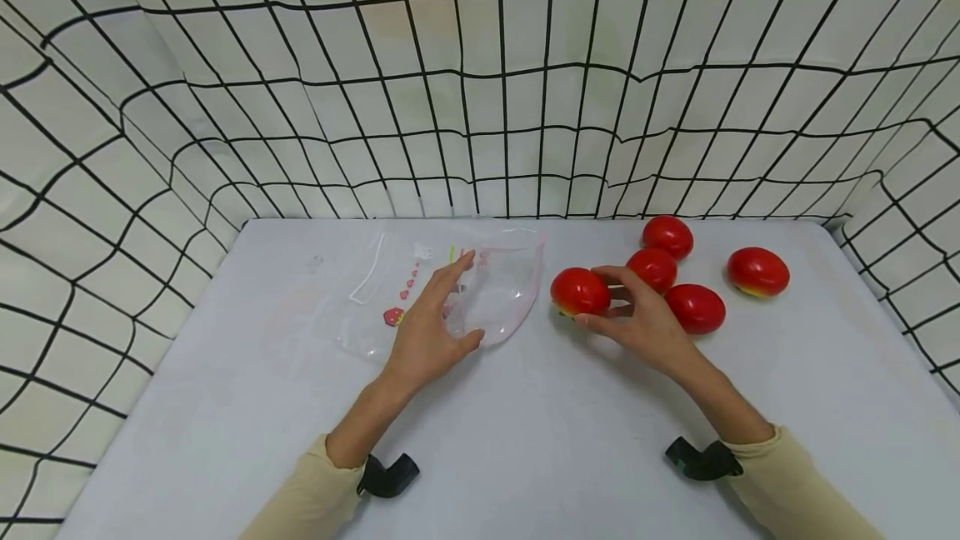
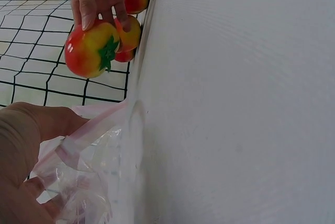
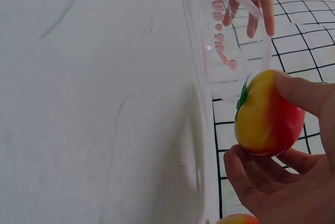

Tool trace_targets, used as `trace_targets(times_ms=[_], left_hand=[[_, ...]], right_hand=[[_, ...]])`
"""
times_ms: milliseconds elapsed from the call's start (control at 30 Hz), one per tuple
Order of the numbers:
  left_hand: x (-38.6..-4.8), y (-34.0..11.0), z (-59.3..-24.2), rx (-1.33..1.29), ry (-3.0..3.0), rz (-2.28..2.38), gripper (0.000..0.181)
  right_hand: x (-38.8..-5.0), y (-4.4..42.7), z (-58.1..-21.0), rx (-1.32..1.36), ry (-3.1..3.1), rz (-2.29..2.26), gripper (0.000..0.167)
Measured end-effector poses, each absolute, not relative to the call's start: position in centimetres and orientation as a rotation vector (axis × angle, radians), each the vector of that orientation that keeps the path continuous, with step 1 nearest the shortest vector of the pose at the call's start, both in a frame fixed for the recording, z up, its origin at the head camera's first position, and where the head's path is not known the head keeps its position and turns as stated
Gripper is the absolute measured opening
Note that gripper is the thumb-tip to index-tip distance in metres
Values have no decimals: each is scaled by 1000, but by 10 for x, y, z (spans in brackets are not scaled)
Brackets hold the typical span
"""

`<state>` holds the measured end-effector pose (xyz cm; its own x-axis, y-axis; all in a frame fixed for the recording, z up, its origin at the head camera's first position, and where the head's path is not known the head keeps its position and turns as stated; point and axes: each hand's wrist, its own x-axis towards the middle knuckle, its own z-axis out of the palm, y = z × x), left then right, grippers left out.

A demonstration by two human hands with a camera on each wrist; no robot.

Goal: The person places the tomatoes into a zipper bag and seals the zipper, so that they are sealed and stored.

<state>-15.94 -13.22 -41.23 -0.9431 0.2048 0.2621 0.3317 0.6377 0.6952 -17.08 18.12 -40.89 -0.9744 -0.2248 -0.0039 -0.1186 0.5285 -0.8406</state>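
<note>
My right hand [image 1: 645, 319] grips a glossy red tomato [image 1: 580, 292] between thumb and fingers. In the right wrist view the held tomato [image 3: 269, 114] shows a yellow underside and green leaves. My left hand [image 1: 432, 327] is at a clear plastic bag [image 1: 513, 307] with a pink edge and small red prints. Its thumb and fingers are spread apart at the bag's mouth, which stands open towards the tomato in the left wrist view. Part of the bag is hidden behind the left hand.
Several more red tomatoes lie to the right: one at the back [image 1: 667, 237], one beside the right hand [image 1: 696, 309] and one farther right [image 1: 757, 272]. The white table [image 1: 525, 440] is bordered by white walls with a black grid [image 1: 502, 73].
</note>
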Motion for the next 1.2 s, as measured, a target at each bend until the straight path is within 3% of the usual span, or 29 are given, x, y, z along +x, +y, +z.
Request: trace_targets(times_ms=[1200], left_hand=[[-156,-125,-410,-421,-2721,-1205,100]], right_hand=[[-172,151,-417,-409,2658,-1532,72]])
